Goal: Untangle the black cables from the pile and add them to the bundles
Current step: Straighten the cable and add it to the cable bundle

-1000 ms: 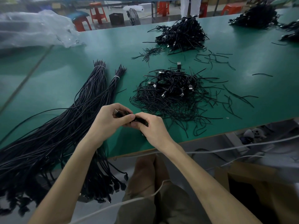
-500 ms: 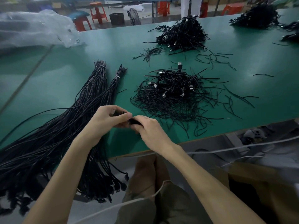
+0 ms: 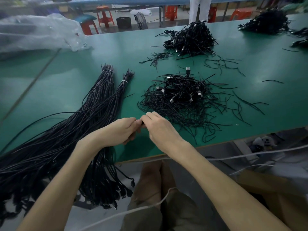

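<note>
Left hand (image 3: 119,130) and right hand (image 3: 160,129) meet fingertip to fingertip, both curled and pinching a short black cable (image 3: 142,122), mostly hidden between them. Just beyond lies the tangled black cable pile (image 3: 181,100). Tied black cable bundles (image 3: 93,114) lie under the left wrist on the green table (image 3: 66,84).

A green worktop (image 3: 83,77) is covered with black cables: a tangled pile (image 3: 181,97) flecked with silver plugs, and long bundles (image 3: 93,104) bound by white ties (image 3: 124,81). Orange-red stools (image 3: 104,15) and clear plastic sheeting (image 3: 38,32) are seen beyond.
</note>
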The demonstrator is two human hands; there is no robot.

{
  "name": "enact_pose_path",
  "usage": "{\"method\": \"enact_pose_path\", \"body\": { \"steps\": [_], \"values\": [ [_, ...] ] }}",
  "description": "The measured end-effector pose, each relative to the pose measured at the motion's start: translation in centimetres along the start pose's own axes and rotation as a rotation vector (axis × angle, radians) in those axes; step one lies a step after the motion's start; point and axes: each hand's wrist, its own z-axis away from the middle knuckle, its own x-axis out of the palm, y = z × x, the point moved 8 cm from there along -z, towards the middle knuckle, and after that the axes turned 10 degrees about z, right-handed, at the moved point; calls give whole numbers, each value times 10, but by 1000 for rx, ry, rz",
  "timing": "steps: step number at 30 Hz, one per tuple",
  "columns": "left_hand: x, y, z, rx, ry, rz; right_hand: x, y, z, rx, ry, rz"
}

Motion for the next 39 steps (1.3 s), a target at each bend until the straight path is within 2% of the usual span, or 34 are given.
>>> {"method": "enact_pose_path", "body": {
  "steps": [3,6,9,12,15,16,19,27,39],
  "values": [
    [5,5,-8,17,52,-22,-7,9,-4,-19,25,68],
    [6,14,-13,93,202,-63,-18,21,-9,32,125,154],
    [1,13,-19,87,380,18,-32,34,-10,176,258,210],
    [-6,0,-26,-43,475,122,-44,53,-4,382,354,173],
    [-10,-11,-26,-49,588,450,-31,73,-1,521,213,174],
    [-9,-13,-25,-42,605,496,-24,77,1,541,152,200],
    [-4,-12,-21,-9,624,526,-5,81,9,562,71,230],
    [2,-11,-20,18,589,552,-1,96,17,656,132,138],
    [5,-11,-20,25,554,563,-23,92,31,681,410,14]
  ]
}}
